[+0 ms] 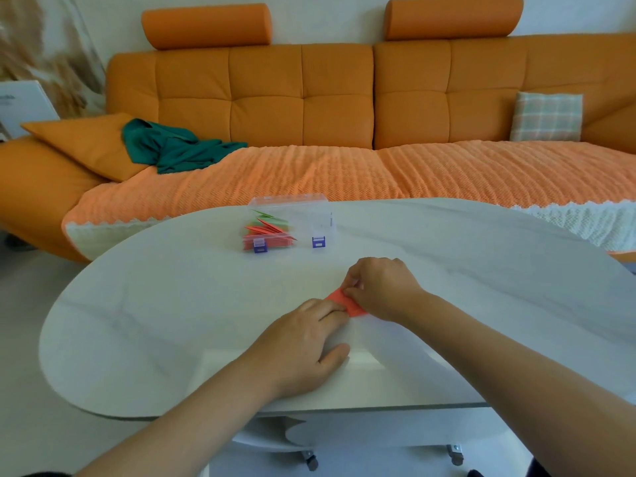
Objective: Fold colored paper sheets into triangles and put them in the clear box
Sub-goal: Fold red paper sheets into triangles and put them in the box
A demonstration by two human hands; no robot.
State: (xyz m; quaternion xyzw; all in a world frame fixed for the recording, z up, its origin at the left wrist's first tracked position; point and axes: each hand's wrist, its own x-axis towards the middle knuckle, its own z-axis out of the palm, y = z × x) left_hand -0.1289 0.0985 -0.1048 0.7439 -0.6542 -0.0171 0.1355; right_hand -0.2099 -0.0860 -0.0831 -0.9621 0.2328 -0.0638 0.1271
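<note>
A small red paper sheet (346,302) lies on the white table (172,304), mostly covered by both hands. My left hand (303,346) lies flat with straight fingers pressing the sheet's near left edge. My right hand (378,287) pinches the paper's upper part between thumb and curled fingers. Farther back stands the clear box (309,215) with purple latches, its left half holding several folded red and green paper triangles (268,228).
An orange sofa (309,98) with a knitted orange throw runs behind the table, a green cloth (172,148) and a checked cushion (547,117) on it. The table's rounded front edge is near my forearms; castor wheels show below.
</note>
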